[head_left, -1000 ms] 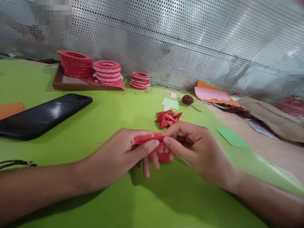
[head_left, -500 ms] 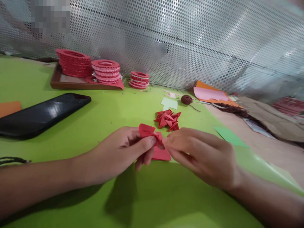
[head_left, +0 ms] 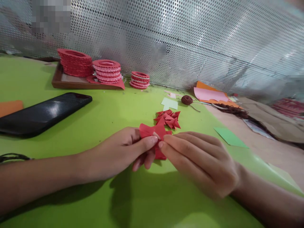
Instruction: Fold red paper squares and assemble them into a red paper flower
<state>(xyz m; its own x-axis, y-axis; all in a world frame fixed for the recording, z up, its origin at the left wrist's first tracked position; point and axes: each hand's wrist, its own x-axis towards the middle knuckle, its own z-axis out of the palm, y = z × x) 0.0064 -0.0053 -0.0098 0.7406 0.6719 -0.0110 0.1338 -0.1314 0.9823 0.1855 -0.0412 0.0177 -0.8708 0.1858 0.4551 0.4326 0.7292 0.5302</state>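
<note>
Both hands pinch a small red folded paper piece (head_left: 155, 134) just above the green bench, near its middle: the left hand (head_left: 121, 152) closes thumb and fingers on its left side, the right hand (head_left: 201, 161) nips its right edge with fingertips. Creased into pointed flaps, it looks thin and springy; a loose pinch could let the folds open, a hard tug could tear it. More folded red pieces (head_left: 168, 118) lie just behind.

1. The folded red paper (head_left: 154, 134) is partly covered by the fingers of both hands; its lower folds cannot be read.
2. Both forearms are cut off by the near edge.
3. Pixelated patches blur the far perforated screen (head_left: 190, 38).
4. The phone (head_left: 42, 114) runs past the left edge.
</note>
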